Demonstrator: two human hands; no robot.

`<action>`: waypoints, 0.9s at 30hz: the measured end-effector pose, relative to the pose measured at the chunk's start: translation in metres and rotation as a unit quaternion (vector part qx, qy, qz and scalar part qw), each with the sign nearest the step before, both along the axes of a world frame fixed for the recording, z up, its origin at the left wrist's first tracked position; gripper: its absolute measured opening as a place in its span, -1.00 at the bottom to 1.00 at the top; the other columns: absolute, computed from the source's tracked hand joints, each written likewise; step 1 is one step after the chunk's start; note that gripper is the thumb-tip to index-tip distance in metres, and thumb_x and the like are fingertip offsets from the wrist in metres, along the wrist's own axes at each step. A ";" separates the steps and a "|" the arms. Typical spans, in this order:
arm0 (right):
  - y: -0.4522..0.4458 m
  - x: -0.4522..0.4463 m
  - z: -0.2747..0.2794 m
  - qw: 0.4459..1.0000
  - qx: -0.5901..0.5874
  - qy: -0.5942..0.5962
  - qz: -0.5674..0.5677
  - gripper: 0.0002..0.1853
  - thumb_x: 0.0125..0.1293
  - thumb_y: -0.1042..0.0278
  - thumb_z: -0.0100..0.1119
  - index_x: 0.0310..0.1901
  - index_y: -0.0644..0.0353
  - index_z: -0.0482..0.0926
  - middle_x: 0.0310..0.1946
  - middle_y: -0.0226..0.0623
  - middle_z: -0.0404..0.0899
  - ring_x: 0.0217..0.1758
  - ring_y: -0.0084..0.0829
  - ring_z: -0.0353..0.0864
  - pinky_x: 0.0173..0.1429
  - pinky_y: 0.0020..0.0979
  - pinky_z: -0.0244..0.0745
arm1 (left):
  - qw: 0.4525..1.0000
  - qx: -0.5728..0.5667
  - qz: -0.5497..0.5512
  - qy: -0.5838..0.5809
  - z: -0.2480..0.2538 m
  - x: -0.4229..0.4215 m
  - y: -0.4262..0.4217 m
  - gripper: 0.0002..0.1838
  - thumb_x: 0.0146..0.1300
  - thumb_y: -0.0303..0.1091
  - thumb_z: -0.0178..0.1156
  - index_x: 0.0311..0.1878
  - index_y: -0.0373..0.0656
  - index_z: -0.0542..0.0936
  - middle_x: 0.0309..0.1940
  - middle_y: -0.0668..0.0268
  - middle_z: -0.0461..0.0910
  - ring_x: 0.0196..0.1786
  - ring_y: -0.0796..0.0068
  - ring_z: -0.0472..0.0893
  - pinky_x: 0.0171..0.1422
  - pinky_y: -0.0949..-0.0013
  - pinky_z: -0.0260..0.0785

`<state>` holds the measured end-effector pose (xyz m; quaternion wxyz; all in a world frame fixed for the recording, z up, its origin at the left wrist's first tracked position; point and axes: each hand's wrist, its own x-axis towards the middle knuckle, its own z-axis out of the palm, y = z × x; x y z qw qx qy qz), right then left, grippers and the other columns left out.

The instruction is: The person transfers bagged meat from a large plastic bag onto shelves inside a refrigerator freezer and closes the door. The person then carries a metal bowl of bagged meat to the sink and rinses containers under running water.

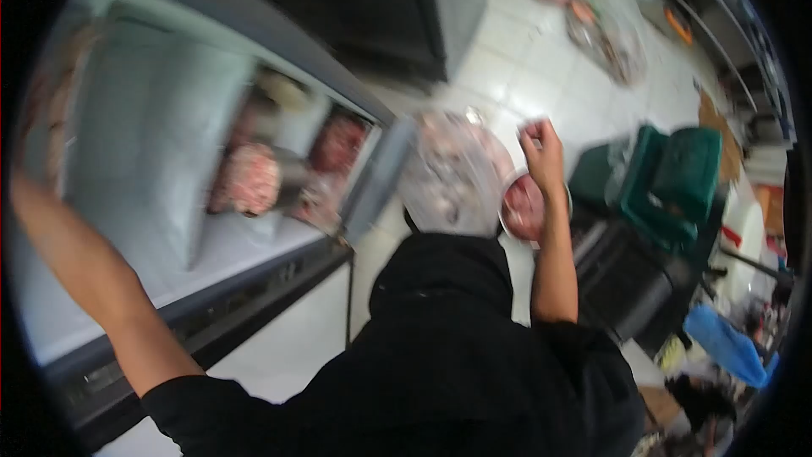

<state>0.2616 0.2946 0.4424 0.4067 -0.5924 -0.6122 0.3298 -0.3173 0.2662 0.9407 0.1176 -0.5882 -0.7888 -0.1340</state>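
Observation:
My right hand [540, 140] hangs over the tiled floor with its fingers curled together. Blur hides what they hold, if anything. Below that hand, partly behind my forearm, is a round white container [522, 210] of pink-red meat. Beside it sits a large clear plastic bag [452, 173] with pale contents. On the left my other forearm [93, 275] reaches across an open chest freezer [161, 131], and the hand is cut off at the view's edge. Inside the freezer lie a bundle of pale pink meat [252, 179] and darker red packed meat [338, 142].
Green plastic bins [651, 182] stand on the right beside a black crate [622, 267]. More clear bags [605, 38] lie on the white tiles farther ahead. A blue cloth or bag [723, 343] is at lower right, among clutter. Metal shelving [719, 17] runs along the upper right.

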 end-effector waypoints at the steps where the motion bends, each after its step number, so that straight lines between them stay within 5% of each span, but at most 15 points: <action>1: 0.009 0.006 -0.021 0.998 -0.020 0.048 -0.024 -0.83 0.16 0.40 0.15 -0.34 0.30 0.40 -0.46 -0.19 0.52 -0.39 -0.40 0.50 -0.24 -0.40 0.41 | 1.000 0.011 -0.001 -0.005 -0.004 0.031 -0.015 -0.64 0.17 -0.14 0.16 -0.03 -0.14 0.58 -0.27 0.26 0.52 -0.19 0.45 0.51 -0.12 0.33 0.34; 3: 0.021 0.022 -0.082 0.991 -0.088 0.081 -0.064 -0.83 0.17 0.39 0.16 -0.36 0.29 0.41 -0.53 -0.26 0.50 -0.47 -0.44 0.48 -0.31 -0.42 0.41 | 0.998 0.006 -0.011 -0.055 -0.029 0.088 -0.042 -0.66 0.18 -0.17 0.16 -0.04 -0.13 0.59 -0.28 0.29 0.51 -0.22 0.48 0.50 -0.17 0.34 0.35; 4: 0.019 0.025 -0.107 0.985 -0.128 0.098 -0.054 -0.83 0.17 0.38 0.17 -0.38 0.29 0.42 -0.54 -0.28 0.51 -0.47 -0.46 0.48 -0.32 -0.43 0.40 | 0.987 -0.088 -0.029 -0.128 -0.043 0.101 -0.048 -0.67 0.18 -0.18 0.16 -0.05 -0.13 0.59 -0.29 0.31 0.50 -0.24 0.50 0.50 -0.19 0.34 0.35; 5: 0.022 0.026 -0.132 0.979 -0.160 0.118 -0.044 -0.83 0.17 0.38 0.17 -0.40 0.28 0.43 -0.55 -0.31 0.51 -0.48 -0.48 0.47 -0.33 -0.44 0.40 | 0.995 0.081 0.055 -0.011 -0.133 0.152 -0.066 -0.62 0.25 -0.04 0.05 -0.14 -0.14 0.64 -0.50 0.42 0.48 -0.40 0.68 0.43 -0.32 0.53 0.21; 6: 0.020 0.033 -0.163 0.975 -0.179 0.124 -0.034 -0.82 0.18 0.37 0.18 -0.44 0.28 0.44 -0.54 -0.34 0.53 -0.47 -0.50 0.48 -0.32 -0.44 0.40 | 0.995 0.033 0.070 -0.065 -0.186 0.215 -0.059 -0.67 0.24 -0.07 0.09 -0.20 -0.12 0.64 -0.55 0.50 0.42 -0.50 0.76 0.30 -0.42 0.57 0.08; 8: 0.010 0.019 -0.244 0.969 -0.186 0.160 -0.010 -0.83 0.15 0.37 0.21 -0.43 0.28 0.47 -0.52 -0.31 0.56 -0.44 -0.50 0.49 -0.27 -0.44 0.41 | 0.932 -0.122 0.048 -0.338 -0.324 0.262 -0.046 -0.81 0.21 -0.26 0.18 -0.24 -0.17 0.63 -0.48 0.47 0.51 -0.51 0.73 0.34 -0.39 0.63 0.16; 10: -0.001 -0.005 -0.295 0.960 -0.250 0.122 -0.002 -0.84 0.11 0.39 0.23 -0.37 0.29 0.51 -0.47 -0.29 0.58 -0.38 -0.47 0.53 -0.21 -0.42 0.43 | 0.805 -0.317 0.049 -0.499 -0.479 0.291 -0.025 -0.74 0.23 -0.30 0.17 -0.12 -0.28 0.59 -0.33 0.37 0.57 -0.29 0.62 0.54 -0.19 0.56 0.32; 12: -0.016 -0.044 -0.352 0.940 -0.312 0.134 -0.017 -0.77 0.07 0.38 0.27 -0.26 0.30 0.54 -0.41 -0.25 0.61 -0.31 -0.43 0.57 -0.15 -0.40 0.44 | 0.752 -0.387 0.007 -0.533 -0.637 0.298 -0.021 -0.68 0.24 -0.27 0.15 -0.01 -0.24 0.54 -0.24 0.34 0.58 -0.18 0.60 0.54 -0.07 0.48 0.34; 14: -0.038 -0.084 -0.439 0.912 -0.346 0.215 -0.054 -0.66 0.03 0.36 0.29 -0.15 0.29 0.55 -0.36 -0.21 0.62 -0.24 -0.40 0.59 -0.08 -0.38 0.44 | 0.756 -0.404 -0.022 -0.514 -0.765 0.312 -0.009 -0.61 0.23 -0.17 0.13 0.05 -0.19 0.52 -0.22 0.36 0.59 -0.20 0.62 0.53 -0.16 0.55 0.32; 17: -0.075 -0.108 -0.577 0.857 -0.451 0.246 -0.038 -0.56 0.01 0.30 0.28 -0.03 0.26 0.52 -0.23 -0.10 0.61 -0.11 -0.31 0.58 0.06 -0.34 0.41 | 0.686 -0.379 0.042 -0.619 -0.916 0.330 0.005 -0.60 0.21 -0.15 0.14 0.05 -0.16 0.53 -0.17 0.32 0.61 -0.21 0.58 0.54 -0.14 0.51 0.34; 19: -0.114 -0.066 -0.717 0.893 -0.378 -0.141 0.202 -0.54 0.22 0.13 0.06 0.07 0.27 0.46 -0.12 -0.21 0.59 -0.11 -0.30 0.56 0.05 -0.28 0.41 | 0.707 -0.423 -0.025 -0.566 -1.005 0.329 -0.002 -0.61 0.20 -0.19 0.15 0.04 -0.20 0.52 -0.11 0.25 0.60 -0.16 0.51 0.55 -0.08 0.45 0.36; 20: -0.111 -0.038 -0.738 0.871 -0.401 -0.185 0.217 -0.54 0.22 0.13 0.05 0.07 0.27 0.47 -0.12 -0.20 0.59 -0.10 -0.29 0.56 0.06 -0.28 0.41 | 0.735 -0.449 -0.087 -0.501 -1.039 0.329 -0.011 -0.61 0.19 -0.21 0.16 0.03 -0.23 0.52 -0.08 0.21 0.60 -0.11 0.46 0.55 -0.04 0.42 0.38; 22: -0.082 0.021 -0.733 0.858 -0.503 -0.085 0.058 -0.55 0.22 0.13 0.03 0.05 0.27 0.48 -0.11 -0.19 0.59 -0.09 -0.28 0.56 0.07 -0.29 0.40 | 0.709 -0.483 -0.140 -0.494 -1.062 0.347 -0.032 -0.60 0.18 -0.24 0.17 0.03 -0.26 0.52 -0.02 0.07 0.56 0.01 0.29 0.54 0.08 0.37 0.35; 24: -0.051 0.072 -0.708 0.842 -0.533 0.007 -0.082 -0.55 0.21 0.13 0.01 0.04 0.27 0.49 -0.10 -0.18 0.59 -0.07 -0.27 0.55 0.08 -0.30 0.39 | 0.745 -0.445 -0.214 -0.447 -1.094 0.366 -0.079 -0.48 0.13 -0.12 0.21 0.11 -0.19 0.47 0.02 0.10 0.54 0.11 0.20 0.50 0.19 0.19 0.31; 27: -0.016 0.113 -0.667 0.823 -0.550 0.025 -0.143 -0.56 0.21 0.12 -0.02 0.01 0.27 0.51 -0.09 -0.16 0.58 -0.04 -0.26 0.54 0.09 -0.31 0.38 | 0.814 -0.433 -0.172 -0.348 -1.077 0.396 -0.121 -0.37 0.10 0.03 0.23 0.18 -0.14 0.42 0.09 0.10 0.49 0.18 0.17 0.45 0.31 -0.02 0.13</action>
